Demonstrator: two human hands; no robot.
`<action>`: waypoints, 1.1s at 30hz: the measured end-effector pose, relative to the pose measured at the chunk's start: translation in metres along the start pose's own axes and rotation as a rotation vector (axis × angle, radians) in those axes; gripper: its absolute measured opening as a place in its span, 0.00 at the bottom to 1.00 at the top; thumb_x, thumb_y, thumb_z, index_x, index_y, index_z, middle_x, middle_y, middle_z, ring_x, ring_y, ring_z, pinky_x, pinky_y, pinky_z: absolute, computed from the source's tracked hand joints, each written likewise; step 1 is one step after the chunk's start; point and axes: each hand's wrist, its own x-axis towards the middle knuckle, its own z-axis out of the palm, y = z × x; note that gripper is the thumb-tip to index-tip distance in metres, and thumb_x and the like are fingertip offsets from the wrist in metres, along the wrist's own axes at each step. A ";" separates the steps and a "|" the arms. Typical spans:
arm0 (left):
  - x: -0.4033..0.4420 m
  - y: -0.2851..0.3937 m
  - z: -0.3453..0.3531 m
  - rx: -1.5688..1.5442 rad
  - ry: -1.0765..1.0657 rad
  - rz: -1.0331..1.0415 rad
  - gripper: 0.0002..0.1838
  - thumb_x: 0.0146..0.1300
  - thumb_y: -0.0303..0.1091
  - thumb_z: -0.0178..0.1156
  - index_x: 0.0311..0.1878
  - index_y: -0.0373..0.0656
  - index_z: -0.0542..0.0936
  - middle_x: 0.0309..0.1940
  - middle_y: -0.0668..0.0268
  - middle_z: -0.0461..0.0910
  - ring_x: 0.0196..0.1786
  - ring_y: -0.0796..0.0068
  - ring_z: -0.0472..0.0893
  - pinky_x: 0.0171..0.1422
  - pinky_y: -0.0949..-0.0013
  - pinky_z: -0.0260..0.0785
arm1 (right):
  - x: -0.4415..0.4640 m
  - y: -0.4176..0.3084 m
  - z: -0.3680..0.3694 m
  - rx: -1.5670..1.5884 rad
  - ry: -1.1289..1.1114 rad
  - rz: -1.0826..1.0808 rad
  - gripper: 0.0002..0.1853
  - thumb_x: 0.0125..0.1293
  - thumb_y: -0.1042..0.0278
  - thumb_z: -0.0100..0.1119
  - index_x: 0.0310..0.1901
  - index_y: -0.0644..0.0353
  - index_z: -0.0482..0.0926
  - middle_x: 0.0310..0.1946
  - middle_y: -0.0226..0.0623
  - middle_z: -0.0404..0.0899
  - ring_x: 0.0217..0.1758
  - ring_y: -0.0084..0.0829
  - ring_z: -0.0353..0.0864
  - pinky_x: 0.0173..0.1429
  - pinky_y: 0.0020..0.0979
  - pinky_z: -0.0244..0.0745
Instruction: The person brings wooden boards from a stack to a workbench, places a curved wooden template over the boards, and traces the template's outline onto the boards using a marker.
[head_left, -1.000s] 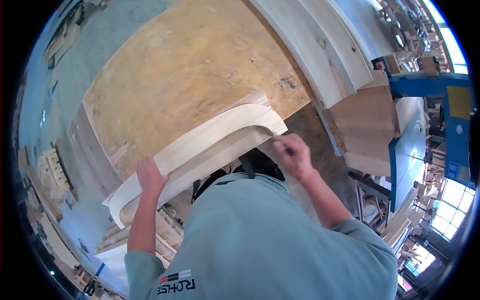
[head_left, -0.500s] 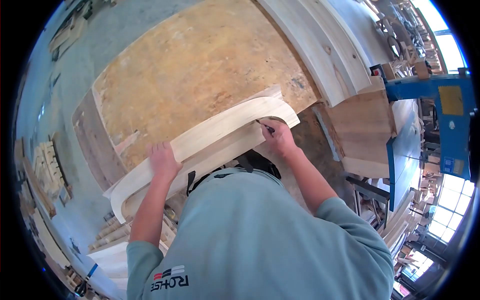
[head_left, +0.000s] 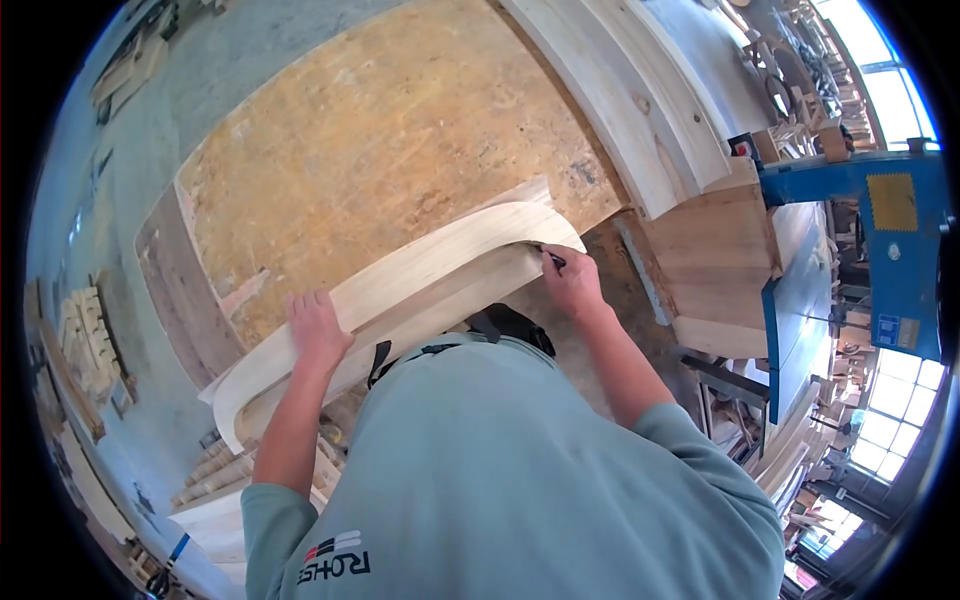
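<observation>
A pale, curved wooden piece with a bent end on each side lies over a flat wooden board at the bench's near edge. My left hand spans the curved piece near its left end, fingers over the far side and thumb at the inner edge. In my right hand is a dark pen, gripped between the fingers. Its tip is close to the inner curve at the right end; whether it touches the board is too small to tell.
The worn yellowish workbench extends ahead. Long planks lie along its right side. Further right stands a blue machine with a blue-edged table. Stacked wood pieces sit on the floor at left.
My right hand has moved slightly right along the inner curve with the pen. My left hand stays on the curved piece. The whole view has shifted a little to the left.
</observation>
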 end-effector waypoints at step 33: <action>-0.003 -0.013 0.002 -0.040 0.014 0.061 0.27 0.44 0.37 0.74 0.48 0.40 0.77 0.47 0.56 0.79 0.54 0.59 0.78 0.77 0.52 0.55 | -0.063 -0.105 0.126 0.018 -0.284 -0.428 0.04 0.63 0.69 0.58 0.36 0.58 0.78 0.31 0.48 0.80 0.38 0.51 0.80 0.43 0.47 0.76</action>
